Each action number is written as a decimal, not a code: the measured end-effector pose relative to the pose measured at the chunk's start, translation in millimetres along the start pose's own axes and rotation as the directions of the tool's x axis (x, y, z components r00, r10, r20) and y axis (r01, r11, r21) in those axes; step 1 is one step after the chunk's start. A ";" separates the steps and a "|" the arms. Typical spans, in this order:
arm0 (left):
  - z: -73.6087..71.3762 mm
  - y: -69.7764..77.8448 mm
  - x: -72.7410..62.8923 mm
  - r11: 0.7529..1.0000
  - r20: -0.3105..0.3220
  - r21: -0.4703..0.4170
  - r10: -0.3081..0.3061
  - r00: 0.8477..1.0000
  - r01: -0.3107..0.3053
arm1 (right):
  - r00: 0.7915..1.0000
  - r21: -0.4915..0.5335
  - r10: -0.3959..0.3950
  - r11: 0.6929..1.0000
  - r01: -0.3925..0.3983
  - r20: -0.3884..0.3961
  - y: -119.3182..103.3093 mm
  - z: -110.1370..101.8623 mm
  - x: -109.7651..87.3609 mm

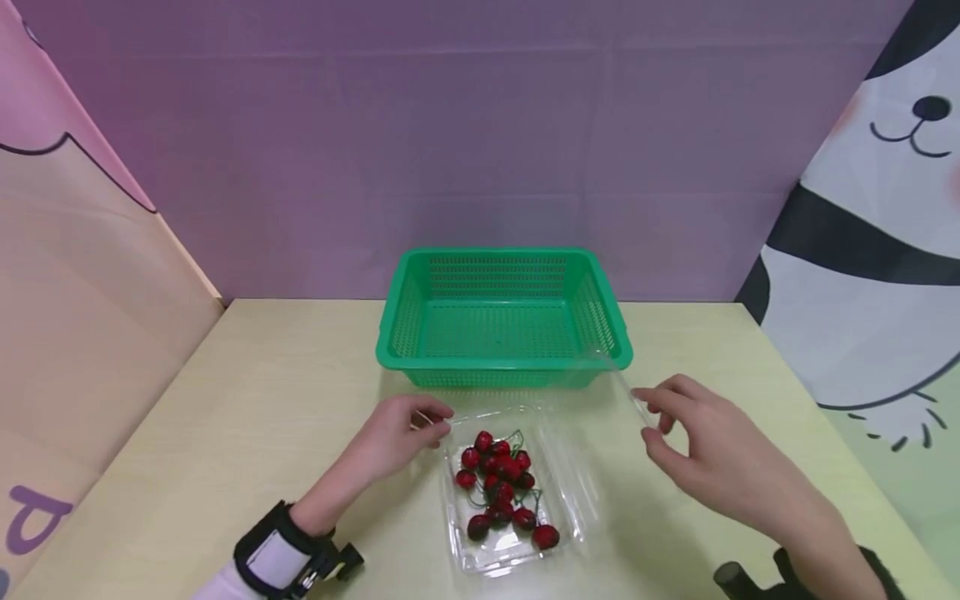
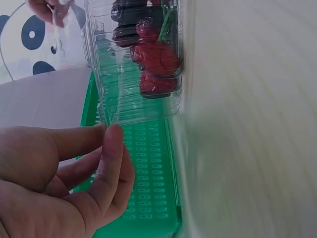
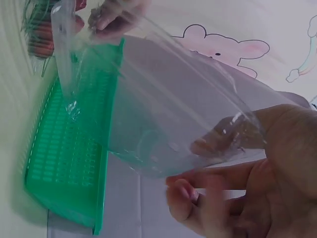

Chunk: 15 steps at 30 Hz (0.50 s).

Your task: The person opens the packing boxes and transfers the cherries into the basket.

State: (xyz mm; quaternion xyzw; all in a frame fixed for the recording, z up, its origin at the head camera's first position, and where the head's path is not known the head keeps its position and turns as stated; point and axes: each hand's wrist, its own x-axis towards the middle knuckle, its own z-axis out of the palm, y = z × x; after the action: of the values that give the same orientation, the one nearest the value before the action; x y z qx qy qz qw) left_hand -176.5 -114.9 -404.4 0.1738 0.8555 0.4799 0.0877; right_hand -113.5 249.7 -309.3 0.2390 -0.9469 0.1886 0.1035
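A clear plastic clamshell box point(image 1: 459, 542) lies on the table with several dark red cherries point(image 1: 504, 468) in it, some with green stems. Its transparent lid point(image 3: 168, 94) is hinged on the right side and stands raised. My left hand point(image 1: 401, 437) pinches the box's upper left corner between thumb and finger, as the left wrist view shows close up. My right hand point(image 1: 712, 442) holds the lid's free edge, thumb on one side and fingers on the other. The lid is hard to make out in the head view because it is see-through.
A green plastic basket point(image 1: 390, 354) with perforated sides stands just behind the box, nothing visible inside it. The pale wooden table point(image 1: 285, 367) ends at a purple backdrop point(image 1: 480, 150). A panda picture point(image 1: 885, 250) hangs on the right.
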 end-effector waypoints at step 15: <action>-1.3 1.4 -1.5 0.999 -0.026 0.025 -0.020 0.999 0.020 | 0.941 0.044 0.196 0.975 -0.217 0.276 17.1 1.4 -7.3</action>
State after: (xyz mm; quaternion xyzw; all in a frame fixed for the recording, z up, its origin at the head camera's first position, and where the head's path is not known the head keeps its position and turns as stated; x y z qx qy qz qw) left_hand -175.3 -115.8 -402.6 0.1603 0.8642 0.4703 0.0794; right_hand -115.7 266.1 -318.0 0.1655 -0.9643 0.1990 -0.0560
